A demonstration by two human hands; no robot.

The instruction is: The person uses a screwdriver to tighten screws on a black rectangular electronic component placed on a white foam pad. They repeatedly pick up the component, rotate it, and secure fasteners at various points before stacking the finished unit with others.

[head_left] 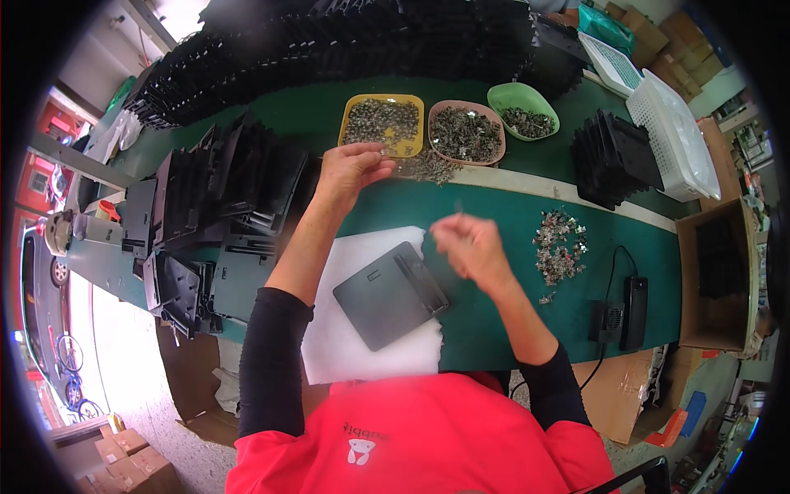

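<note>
My left hand (352,171) is pinched closed at the near edge of a yellow tray (348,132) of small metal parts; what sits between its fingertips is too small to name. Smeared a little by motion, my right hand (476,249) hovers over the green table with thumb and fingers together, and a faint thin shape shows above the fingertips. Between my forearms a dark grey plastic panel (378,305) with a long slot lies tilted on a white foam sheet (329,354). Loose metal parts (432,167) are spilled beside the yellow tray.
A pink tray (502,148) and a green bowl (498,95) hold more metal parts. Another pile (561,247) lies right, near a black device (634,313) with a cord. Black panels are stacked at left (222,181), right (613,156) and back. A white basket (671,132) stands far right.
</note>
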